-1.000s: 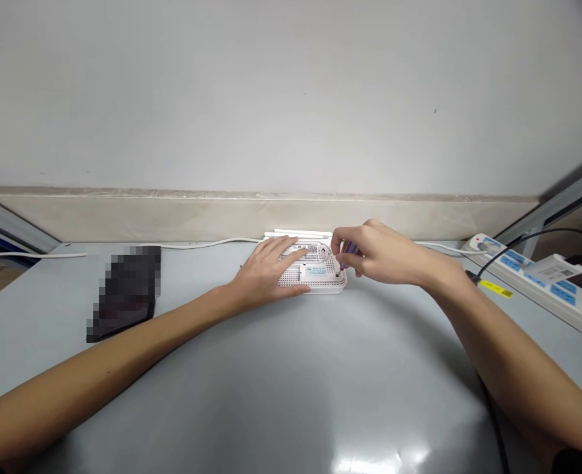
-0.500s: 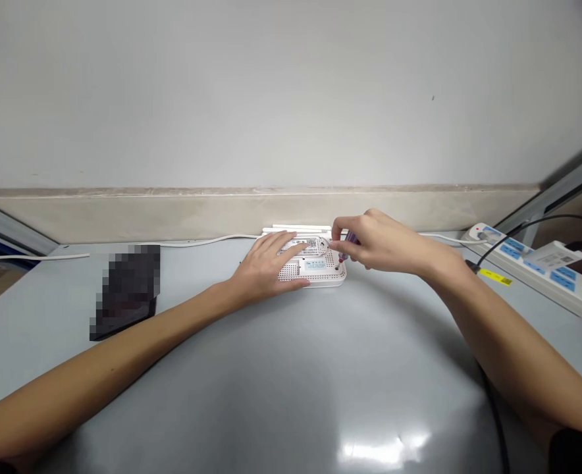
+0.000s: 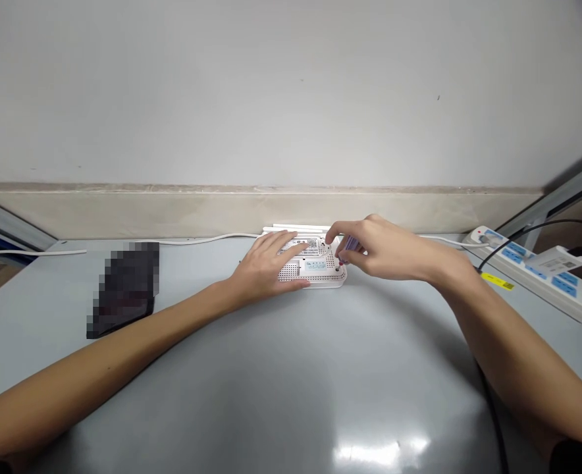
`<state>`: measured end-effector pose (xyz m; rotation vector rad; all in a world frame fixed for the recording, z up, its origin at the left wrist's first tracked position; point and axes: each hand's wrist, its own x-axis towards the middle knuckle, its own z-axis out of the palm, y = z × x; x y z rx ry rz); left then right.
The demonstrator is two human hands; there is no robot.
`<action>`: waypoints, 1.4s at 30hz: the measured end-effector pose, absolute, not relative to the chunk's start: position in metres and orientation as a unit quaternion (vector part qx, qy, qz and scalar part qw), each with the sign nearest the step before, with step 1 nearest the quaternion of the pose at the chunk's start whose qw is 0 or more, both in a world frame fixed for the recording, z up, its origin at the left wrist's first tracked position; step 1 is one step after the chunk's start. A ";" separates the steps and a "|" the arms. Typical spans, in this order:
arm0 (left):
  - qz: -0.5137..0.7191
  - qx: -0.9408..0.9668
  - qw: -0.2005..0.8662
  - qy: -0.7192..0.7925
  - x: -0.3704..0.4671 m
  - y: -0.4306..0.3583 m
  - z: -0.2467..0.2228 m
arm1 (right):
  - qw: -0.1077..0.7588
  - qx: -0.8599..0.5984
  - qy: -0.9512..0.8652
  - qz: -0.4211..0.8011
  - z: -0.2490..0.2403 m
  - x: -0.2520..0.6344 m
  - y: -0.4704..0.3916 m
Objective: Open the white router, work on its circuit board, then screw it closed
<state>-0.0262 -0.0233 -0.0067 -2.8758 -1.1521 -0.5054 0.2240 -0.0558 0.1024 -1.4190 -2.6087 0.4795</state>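
A white router [image 3: 315, 266] lies with its vented, labelled underside up against the foot of the wall, its white antennas [image 3: 295, 228] along the far side. My left hand [image 3: 270, 264] rests flat across its left half with the fingers spread. At the near right corner, my right hand [image 3: 382, 247] grips a small screwdriver [image 3: 351, 243] with a purplish handle, tilted, its red lower end at the screw hole. The index finger reaches forward over the router. My fingers hide part of the handle, and I cannot make out the very tip.
A dark pixelated object [image 3: 123, 289] lies left on the grey table [image 3: 251, 382]. A white power strip [image 3: 542, 270] holds a white adapter [image 3: 557, 261] at the right. White cable [image 3: 212, 238] runs along the wall; black cable [image 3: 491, 408] passes under my right forearm.
My right fingers have shifted on the screwdriver handle, with the index finger now reaching further forward and left. My left hand and the router keep their places.
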 end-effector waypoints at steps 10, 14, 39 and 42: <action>-0.155 -0.914 -0.005 -0.375 -0.026 -0.023 -0.006 | 0.048 -0.507 -0.856 0.089 0.105 0.220 -0.057; -0.144 -0.913 -0.010 -0.383 -0.025 -0.022 -0.005 | 0.048 -0.506 -0.857 0.081 0.107 0.220 -0.057; -0.160 -0.918 0.001 -0.364 -0.026 -0.024 -0.005 | 0.061 -0.483 -0.864 0.130 0.105 0.223 -0.056; -0.164 -0.918 0.004 -0.361 -0.026 -0.024 -0.005 | 0.062 -0.443 -0.877 0.177 0.105 0.224 -0.056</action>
